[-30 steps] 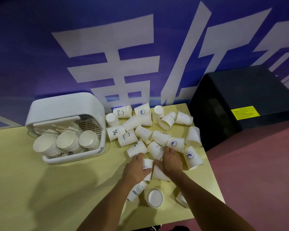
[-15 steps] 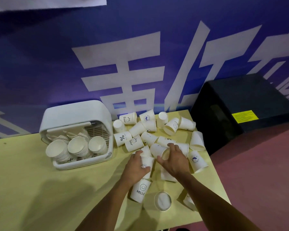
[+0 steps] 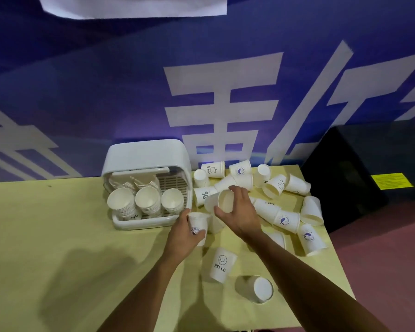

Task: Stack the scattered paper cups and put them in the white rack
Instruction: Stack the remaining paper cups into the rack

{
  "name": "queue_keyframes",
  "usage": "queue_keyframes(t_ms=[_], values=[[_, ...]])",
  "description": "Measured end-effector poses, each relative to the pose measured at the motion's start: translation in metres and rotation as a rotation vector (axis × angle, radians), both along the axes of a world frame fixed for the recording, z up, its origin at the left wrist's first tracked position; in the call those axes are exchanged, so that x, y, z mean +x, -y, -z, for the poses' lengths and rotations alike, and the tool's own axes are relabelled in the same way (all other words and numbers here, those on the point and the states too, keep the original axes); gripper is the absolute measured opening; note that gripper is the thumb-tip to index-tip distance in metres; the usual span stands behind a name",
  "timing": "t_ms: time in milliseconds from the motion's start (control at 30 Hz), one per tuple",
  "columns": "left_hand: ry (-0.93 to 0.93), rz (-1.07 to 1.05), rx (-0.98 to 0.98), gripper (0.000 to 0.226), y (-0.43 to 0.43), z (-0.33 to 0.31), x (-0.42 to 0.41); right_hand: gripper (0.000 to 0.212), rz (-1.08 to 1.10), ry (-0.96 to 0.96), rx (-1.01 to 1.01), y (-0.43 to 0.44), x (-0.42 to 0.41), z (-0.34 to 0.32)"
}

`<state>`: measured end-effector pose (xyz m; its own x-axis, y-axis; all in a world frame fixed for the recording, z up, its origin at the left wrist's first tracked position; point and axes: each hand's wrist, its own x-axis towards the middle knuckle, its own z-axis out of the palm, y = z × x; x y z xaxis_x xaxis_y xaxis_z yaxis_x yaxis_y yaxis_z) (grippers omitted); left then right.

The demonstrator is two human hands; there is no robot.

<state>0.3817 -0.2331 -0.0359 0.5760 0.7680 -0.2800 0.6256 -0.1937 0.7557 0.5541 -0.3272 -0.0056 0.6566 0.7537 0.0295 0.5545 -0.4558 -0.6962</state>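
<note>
The pale yellow flat surface (image 3: 58, 236) carries a white plastic rack (image 3: 149, 152) by the wall, with three stacks of white paper cups (image 3: 146, 200) lying inside. Right of it lie scattered white paper cups (image 3: 285, 220). The left hand (image 3: 181, 236) grips a logo-printed cup (image 3: 198, 222) just beside the rack. The right hand (image 3: 243, 212) curls round a plain cup (image 3: 225, 200), its mouth facing the camera.

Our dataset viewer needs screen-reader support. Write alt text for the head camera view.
A person's left hand grips one paper cup and the right hand holds another cup tipped sideways, over a yellow table strewn with scattered cups. To the left, a white rack holds three cup stacks.
</note>
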Motion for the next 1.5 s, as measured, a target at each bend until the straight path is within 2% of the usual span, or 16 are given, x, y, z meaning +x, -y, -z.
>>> queue_keyframes(t_ms=[400,733,867,1000,1167,1333,1500], values=[[0.036,-0.131,0.009,0.072,-0.041,-0.001,-0.071,0.072,-0.293,0.061,0.089,-0.092,-0.062,-0.02],[-0.008,-0.135,-0.022,0.067,-0.066,0.004,-0.102,0.074,-0.34,0.179,-0.082,-0.129,-0.079,0.0],[-0.011,-0.15,-0.052,0.058,-0.071,0.006,-0.109,0.074,-0.353,0.175,-0.123,-0.133,-0.083,0.001],[-0.016,-0.147,-0.065,0.057,-0.077,0.008,-0.11,0.059,-0.322,0.174,-0.119,-0.125,-0.084,-0.003],[0.008,-0.144,-0.087,0.057,-0.079,0.011,-0.105,0.038,-0.334,0.073,-0.159,-0.104,-0.078,-0.006],[0.081,-0.121,-0.106,0.056,-0.075,0.008,-0.094,0.06,-0.39,-0.111,-0.268,-0.092,-0.077,0.001],[0.124,-0.098,-0.085,0.059,-0.071,-0.002,-0.085,0.071,-0.335,-0.298,-0.241,-0.089,-0.081,0.005]])
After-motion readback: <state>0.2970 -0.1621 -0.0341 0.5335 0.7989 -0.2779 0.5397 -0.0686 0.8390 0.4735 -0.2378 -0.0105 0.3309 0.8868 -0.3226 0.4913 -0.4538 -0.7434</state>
